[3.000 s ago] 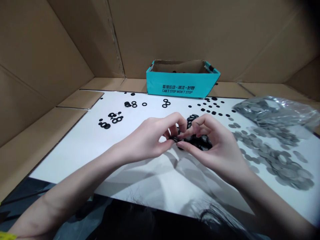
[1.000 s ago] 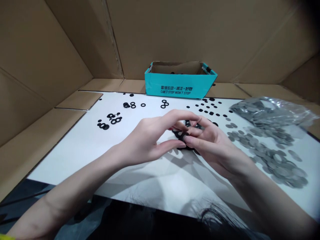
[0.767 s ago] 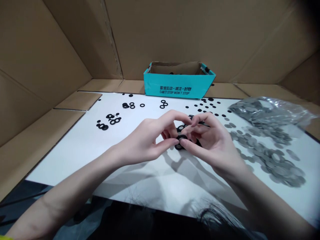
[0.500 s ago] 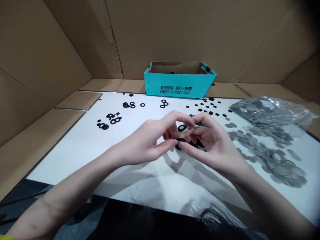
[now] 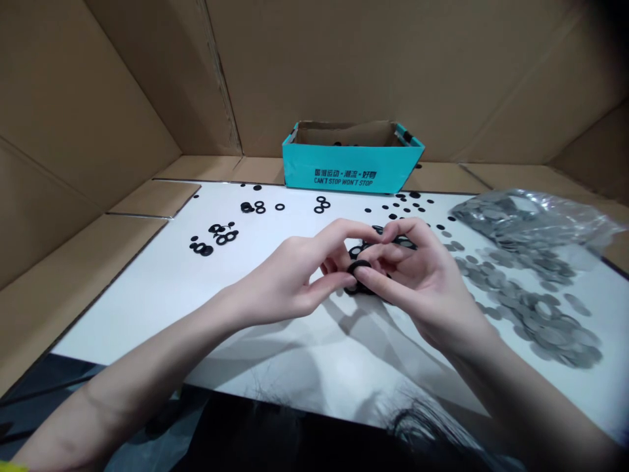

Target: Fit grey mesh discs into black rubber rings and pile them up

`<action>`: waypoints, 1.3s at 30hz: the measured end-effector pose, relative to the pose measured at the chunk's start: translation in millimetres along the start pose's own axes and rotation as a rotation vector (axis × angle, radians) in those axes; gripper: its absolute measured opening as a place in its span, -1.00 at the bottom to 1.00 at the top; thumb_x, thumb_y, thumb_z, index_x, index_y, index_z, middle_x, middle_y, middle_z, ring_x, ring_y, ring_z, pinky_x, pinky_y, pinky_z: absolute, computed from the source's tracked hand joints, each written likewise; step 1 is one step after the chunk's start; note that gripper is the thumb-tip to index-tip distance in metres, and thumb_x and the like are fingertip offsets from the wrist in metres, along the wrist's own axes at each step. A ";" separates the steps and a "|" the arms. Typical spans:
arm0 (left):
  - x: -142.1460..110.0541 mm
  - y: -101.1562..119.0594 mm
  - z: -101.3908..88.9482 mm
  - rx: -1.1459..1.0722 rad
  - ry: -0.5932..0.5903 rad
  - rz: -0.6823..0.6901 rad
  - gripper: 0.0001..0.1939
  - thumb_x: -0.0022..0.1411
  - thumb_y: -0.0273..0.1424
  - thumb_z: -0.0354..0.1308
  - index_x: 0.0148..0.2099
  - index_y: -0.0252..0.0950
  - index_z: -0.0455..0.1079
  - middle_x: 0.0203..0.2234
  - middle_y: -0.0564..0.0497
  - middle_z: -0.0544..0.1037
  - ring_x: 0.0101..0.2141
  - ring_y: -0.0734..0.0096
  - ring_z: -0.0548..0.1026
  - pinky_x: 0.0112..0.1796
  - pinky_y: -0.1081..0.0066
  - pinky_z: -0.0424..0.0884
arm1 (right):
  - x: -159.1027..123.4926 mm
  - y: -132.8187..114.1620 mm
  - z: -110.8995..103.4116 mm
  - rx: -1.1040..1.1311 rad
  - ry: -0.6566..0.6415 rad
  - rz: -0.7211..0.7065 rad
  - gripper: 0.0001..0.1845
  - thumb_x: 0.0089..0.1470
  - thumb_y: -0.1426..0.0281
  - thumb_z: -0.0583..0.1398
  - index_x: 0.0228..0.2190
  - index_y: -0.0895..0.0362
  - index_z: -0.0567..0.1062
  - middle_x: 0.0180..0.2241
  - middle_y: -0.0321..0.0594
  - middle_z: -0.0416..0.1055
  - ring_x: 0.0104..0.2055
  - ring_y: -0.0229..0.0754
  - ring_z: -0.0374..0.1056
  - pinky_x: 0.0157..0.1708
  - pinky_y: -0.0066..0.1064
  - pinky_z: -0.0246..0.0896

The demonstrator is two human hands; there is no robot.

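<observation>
Black washer (image 5: pixel 359 266): clamped between the fingers (image 5: pixel 330 282) of the left hand (image 5: pixel 289 282) and right hand (image 5: pixel 422 292), above the counter (image 5: pixel 147 308) centre, with more black washers (image 5: pixel 361 290) just beneath. Teal box (image 5: pixel 352 176) stands beyond the counter's far edge. Steel washers (image 5: pixel 535 318) and a plastic bag (image 5: pixel 535 219) lie along the right edge. The washer is a matte ring.

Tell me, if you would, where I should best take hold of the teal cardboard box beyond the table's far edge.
Take the teal cardboard box by the top rim of its long front wall, coming from your side over the white table top. That wall faces you, and the open top leaves its rim free, while the back sits close to the cardboard behind.
</observation>
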State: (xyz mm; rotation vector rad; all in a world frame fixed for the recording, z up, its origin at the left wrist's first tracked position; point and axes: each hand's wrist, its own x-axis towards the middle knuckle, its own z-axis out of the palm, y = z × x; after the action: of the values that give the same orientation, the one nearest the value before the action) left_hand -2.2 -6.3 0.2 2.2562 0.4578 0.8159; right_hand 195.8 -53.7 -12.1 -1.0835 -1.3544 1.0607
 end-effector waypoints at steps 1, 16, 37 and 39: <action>0.0 -0.2 0.0 0.000 0.001 0.000 -0.64 0.38 -0.48 0.12 0.19 -0.17 0.24 -0.34 0.09 0.50 -0.35 0.44 0.52 -0.26 0.41 0.45 | 0.0 0.0 -0.1 0.003 -0.003 0.001 -0.50 -0.06 0.26 0.47 -0.29 -0.05 0.25 -0.45 -0.38 0.50 -0.49 -0.25 0.31 -0.41 -0.31 0.24; -0.7 5.3 -10.9 0.043 -0.172 -0.006 -0.59 0.39 -0.55 0.00 0.21 -0.11 0.11 -0.23 0.05 0.55 -0.25 0.40 0.59 -0.21 0.40 0.46 | -1.0 0.0 -3.3 -0.263 -0.111 -0.198 -0.65 0.02 0.47 0.33 -0.26 -0.03 0.29 -0.41 -0.37 0.48 -0.41 -0.22 0.31 -0.36 -0.31 0.20; 1.8 0.5 -9.3 -0.056 -0.192 -0.046 -0.73 0.44 -0.48 0.00 0.13 -0.18 0.10 -0.31 0.08 0.49 -0.36 0.46 0.49 -0.32 0.43 0.36 | -3.3 2.3 -3.3 -0.207 -0.142 -0.150 -0.65 0.08 0.44 0.30 -0.22 -0.04 0.24 -0.40 -0.38 0.43 -0.37 -0.23 0.28 -0.34 -0.31 0.15; 1.2 -0.5 -7.9 -0.023 -0.179 -0.052 -0.74 0.45 -0.46 -0.01 0.14 -0.18 0.11 -0.33 0.09 0.47 -0.39 0.47 0.46 -0.31 0.42 0.36 | -3.3 2.3 -3.5 -0.227 -0.148 -0.160 -0.64 0.06 0.47 0.30 -0.21 -0.04 0.25 -0.40 -0.39 0.43 -0.37 -0.23 0.31 -0.33 -0.31 0.15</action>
State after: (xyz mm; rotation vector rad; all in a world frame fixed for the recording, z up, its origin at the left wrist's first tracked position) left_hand -6.6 -1.5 4.8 2.2615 0.4193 0.5836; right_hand 199.5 -56.4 -14.8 -1.0557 -1.6831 0.8990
